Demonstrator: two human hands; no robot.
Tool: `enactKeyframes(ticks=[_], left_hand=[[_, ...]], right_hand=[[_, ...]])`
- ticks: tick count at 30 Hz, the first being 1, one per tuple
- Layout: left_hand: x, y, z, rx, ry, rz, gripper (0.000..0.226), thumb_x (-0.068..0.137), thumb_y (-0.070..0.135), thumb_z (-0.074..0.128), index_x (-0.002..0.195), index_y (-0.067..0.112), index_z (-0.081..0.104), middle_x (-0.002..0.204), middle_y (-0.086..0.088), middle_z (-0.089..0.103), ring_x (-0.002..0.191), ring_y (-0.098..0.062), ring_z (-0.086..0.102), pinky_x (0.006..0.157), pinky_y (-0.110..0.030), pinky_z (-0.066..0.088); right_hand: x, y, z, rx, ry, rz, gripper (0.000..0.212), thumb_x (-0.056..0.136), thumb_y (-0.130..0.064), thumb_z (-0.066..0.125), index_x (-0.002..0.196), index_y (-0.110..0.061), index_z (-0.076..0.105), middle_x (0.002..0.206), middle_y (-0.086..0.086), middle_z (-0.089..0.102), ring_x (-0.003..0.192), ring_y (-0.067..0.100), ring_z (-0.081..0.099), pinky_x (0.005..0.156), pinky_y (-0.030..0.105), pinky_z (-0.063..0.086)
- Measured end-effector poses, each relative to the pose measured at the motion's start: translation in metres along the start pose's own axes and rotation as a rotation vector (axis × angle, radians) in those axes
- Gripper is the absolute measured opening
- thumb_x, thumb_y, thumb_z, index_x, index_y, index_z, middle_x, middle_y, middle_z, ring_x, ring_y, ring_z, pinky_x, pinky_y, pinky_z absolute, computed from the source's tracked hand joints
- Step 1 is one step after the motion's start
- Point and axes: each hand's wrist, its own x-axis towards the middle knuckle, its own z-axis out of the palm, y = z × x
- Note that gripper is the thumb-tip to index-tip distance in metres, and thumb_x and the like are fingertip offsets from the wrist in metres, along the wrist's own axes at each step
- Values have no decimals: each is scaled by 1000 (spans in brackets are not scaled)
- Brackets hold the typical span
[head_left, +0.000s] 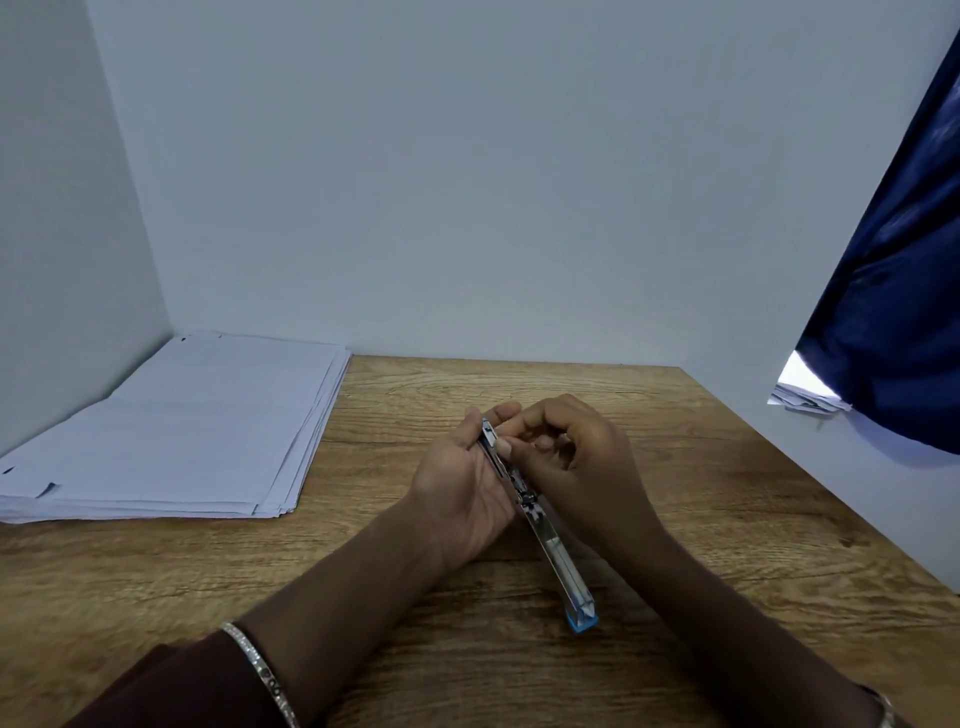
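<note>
Over the middle of the table (701, 519), between both hands: a stapler (543, 525), opened out long and straight. Narrow channel of bright, mirror-like metal, with a darker hinge and spring about midway and a small blue plastic cap at the near end. Far end up in the fingers, near end slanting down toward the wood; touching it or just above, cannot tell.

Left hand (462, 493) palm turned inward, fingers curled round the far end of the stapler from the left. Right hand (582, 462) bunched, fingers curled in, thumb and fingertips pinching the metal just beside the left fingers. Knuckles of the right hand hiding the exact spot of the pinch.

Table of pale brown wood-grain, matt, with dark wavy streaks. On the left wrist a thin silver bangle (260, 670) with a patterned band, next to a dark maroon sleeve (182, 691).

To the left, well apart from the hands, a flat stack of white paper (182, 426), edges slightly fanned, pushed into the corner of plain pale walls (467, 182). At the right edge, dark blue cloth (893, 322), smooth and draped in soft folds, hanging over more white sheets (805, 397).
</note>
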Motion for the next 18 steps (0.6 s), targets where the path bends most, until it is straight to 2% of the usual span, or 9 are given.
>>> enactKeyframes(ticks=[2,3,6,9,11,14,16,18], left_hand=[[1,0,0,14,2,24,52,110,41,21,131,5,51,128,-27,67,117,-41,66,96,-52,54],[0,0,0,26,-6,26,52,110,41,20,133,6,51,127,-29,67,115,-42,67,94,-52,54],[-3,0,0,57,-37,15,52,109,43,18,138,12,49,131,-31,64,119,-45,64,97,-56,50],[-3,2,1,46,-43,21,52,109,42,21,137,12,52,136,-29,61,118,-43,64,93,-56,51],[-2,4,2,34,-41,25,49,109,42,24,130,12,55,137,-27,62,119,-44,64,92,-57,51],[-2,5,3,14,-44,20,46,108,45,25,117,12,55,131,-25,66,114,-46,66,93,-61,50],[-1,8,1,-33,-37,52,41,108,45,26,109,12,51,131,-27,66,123,-44,62,100,-64,45],[1,13,0,-55,-17,94,37,108,44,27,102,14,49,129,-27,67,129,-41,58,100,-64,44]], right_hand=[[-1,-2,1,112,16,122,10,81,-16,81,87,-12,74,81,0,73,69,8,62,61,17,48],[-2,-3,2,164,13,199,11,82,-18,80,88,-12,73,80,1,73,68,9,63,60,20,51],[-3,-6,-1,219,-60,371,12,87,-25,74,87,-13,72,74,1,71,66,11,64,63,27,53],[-2,-9,-10,308,-181,448,17,92,-26,69,88,-11,73,75,5,69,68,13,63,67,35,53],[-1,-11,-15,375,-251,487,17,92,-25,70,95,-9,71,80,9,66,72,16,63,66,34,53],[-1,-13,-20,431,-320,537,25,87,-15,75,109,-10,63,84,6,62,70,13,65,57,26,53],[0,-12,-27,428,-372,562,38,82,-9,80,113,-18,60,81,0,66,66,11,65,51,22,50],[1,-11,-36,461,-477,595,47,81,-11,80,118,-28,57,81,0,72,71,20,66,54,25,51]])
